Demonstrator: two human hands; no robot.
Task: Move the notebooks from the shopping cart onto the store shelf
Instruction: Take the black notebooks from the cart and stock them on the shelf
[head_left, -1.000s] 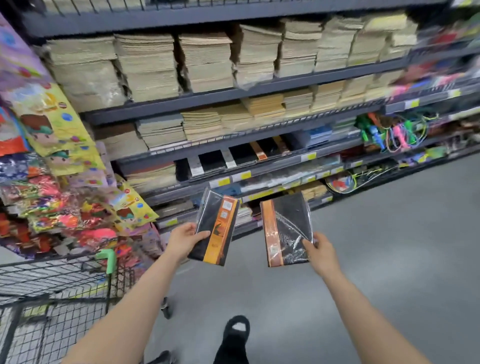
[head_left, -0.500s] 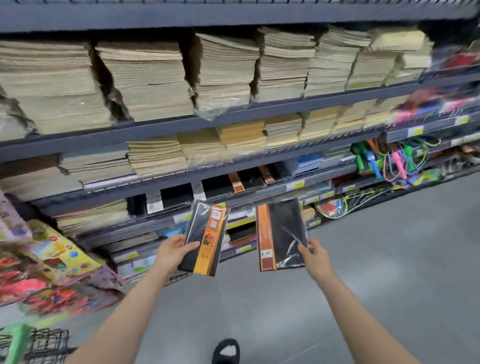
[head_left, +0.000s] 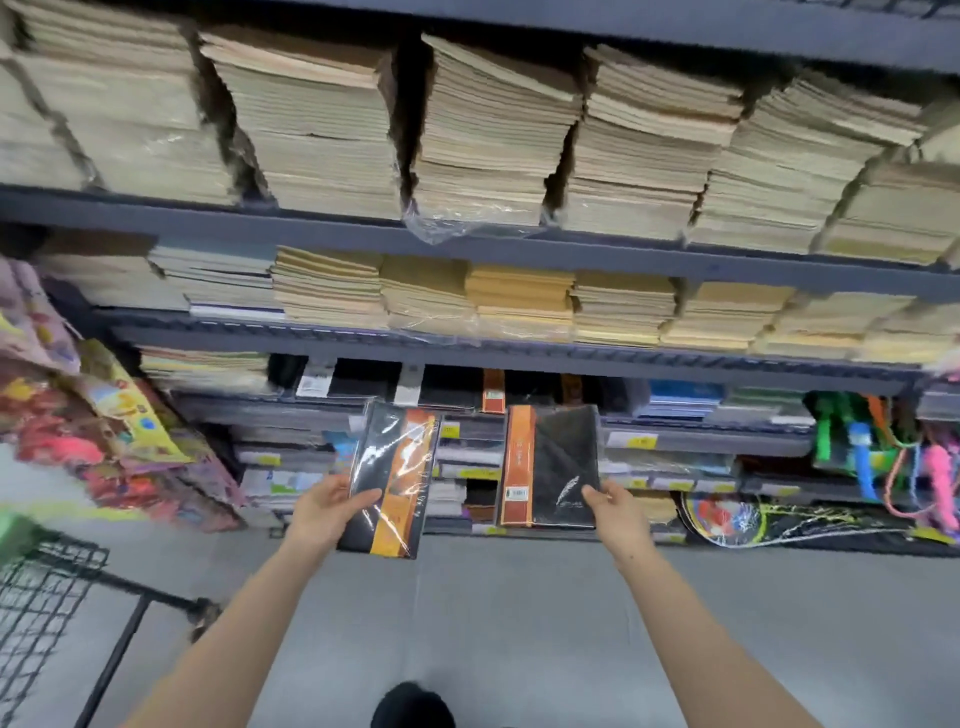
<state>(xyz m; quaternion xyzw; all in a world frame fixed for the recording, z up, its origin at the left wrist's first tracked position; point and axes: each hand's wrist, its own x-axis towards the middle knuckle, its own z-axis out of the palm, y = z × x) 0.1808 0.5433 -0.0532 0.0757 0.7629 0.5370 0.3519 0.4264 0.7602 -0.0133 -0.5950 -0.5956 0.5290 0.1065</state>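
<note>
My left hand (head_left: 324, 512) grips the lower left edge of a black notebook with an orange band (head_left: 392, 480), wrapped in shiny plastic. My right hand (head_left: 618, 512) pinches the lower right corner of a second black notebook with an orange spine (head_left: 550, 465). Both notebooks are held up in front of the dark grey store shelf (head_left: 519, 358), just below a row of similar black notebooks (head_left: 447, 387). A corner of the black wire shopping cart (head_left: 47, 597) shows at the lower left.
Upper shelves carry tall stacks of tan paper notebooks (head_left: 493, 140). Colourful packaged goods (head_left: 104, 436) hang at the left. Bright skipping ropes and cords (head_left: 883, 452) fill the lower right shelf. Grey floor (head_left: 493, 623) lies below, with my dark shoe (head_left: 410, 706) at the bottom.
I have stepped nearer and turned toward the shelf. Both hands carried their notebooks up and forward to the row of black notebooks. The cart has slid to the lower left.
</note>
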